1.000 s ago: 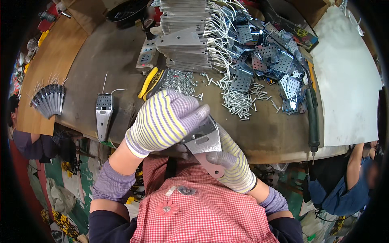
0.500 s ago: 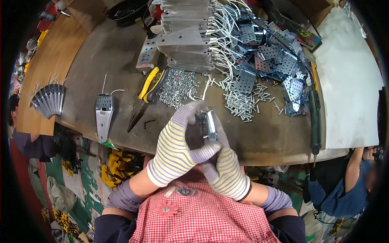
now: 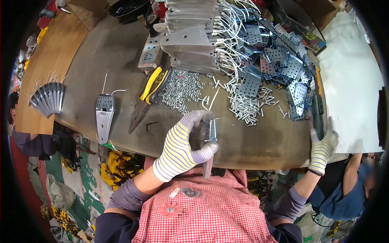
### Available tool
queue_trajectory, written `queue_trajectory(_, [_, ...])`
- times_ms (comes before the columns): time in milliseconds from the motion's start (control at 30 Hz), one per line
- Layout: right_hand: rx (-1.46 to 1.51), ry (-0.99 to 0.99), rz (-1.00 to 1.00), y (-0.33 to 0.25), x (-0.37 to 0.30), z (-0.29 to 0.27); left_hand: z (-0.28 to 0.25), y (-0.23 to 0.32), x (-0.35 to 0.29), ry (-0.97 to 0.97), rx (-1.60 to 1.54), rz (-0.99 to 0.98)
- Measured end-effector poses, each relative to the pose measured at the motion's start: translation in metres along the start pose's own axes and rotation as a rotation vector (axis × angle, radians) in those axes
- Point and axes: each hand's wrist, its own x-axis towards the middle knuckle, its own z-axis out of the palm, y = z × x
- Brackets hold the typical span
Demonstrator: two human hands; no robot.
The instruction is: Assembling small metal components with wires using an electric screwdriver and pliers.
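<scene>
In my striped glove, my left hand (image 3: 178,148) pinches a metal bracket assembly (image 3: 211,131) on edge above the table's front edge. Its plate points down toward my apron, and a white wire (image 3: 213,99) rises from its top. Far to the right, my right hand (image 3: 323,150) closes round the lower end of a dark green electric screwdriver (image 3: 318,115); its tip is hidden by the glove. A similar finished-looking assembly (image 3: 105,117), a tapered plate with a perforated cover and wires, lies at the left.
Yellow-handled pliers (image 3: 152,89) lie beside loose nuts (image 3: 180,90). Behind are stacked tapered plates (image 3: 188,42) with white wires, a screw pile (image 3: 245,106) and perforated brackets (image 3: 283,60). Fanned assemblies (image 3: 49,99) rest on a wooden board (image 3: 56,52). Other people sit at both sides.
My right hand has left the bracket assembly and moved right to the electric screwdriver. My left hand keeps the assembly in about the same place, its lower plate now uncovered.
</scene>
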Motion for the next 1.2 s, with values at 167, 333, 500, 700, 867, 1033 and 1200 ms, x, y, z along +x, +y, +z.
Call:
queue_trajectory(167, [0.588,-0.211,0.012,0.015,-0.012,0.015,-0.001,-0.005,-0.003,0.025,0.073,0.052])
queue_trajectory(333, [1.949,-0.347,0.383,-0.054,-0.047,-0.01,-0.001,-0.007,-0.003,-0.001,0.094,0.024])
queue_trajectory(500, [2.977,-0.619,0.63,-0.156,-0.066,-0.014,0.0,-0.012,-0.004,0.018,0.051,0.002])
queue_trajectory(700, [3.002,-0.499,0.899,-0.175,-0.075,-0.025,0.001,-0.011,-0.004,0.05,0.1,0.068])
queue_trajectory(867, [2.971,-0.494,0.867,-0.177,-0.078,-0.025,-0.001,-0.014,-0.005,0.035,0.077,0.039])
queue_trajectory(1033, [2.908,-0.491,0.857,-0.177,-0.078,-0.025,0.001,-0.013,-0.005,0.031,0.01,-0.004])
queue_trajectory(1200, [2.918,-0.494,0.823,-0.172,-0.079,-0.022,-0.001,-0.008,-0.003,0.027,0.086,0.046])
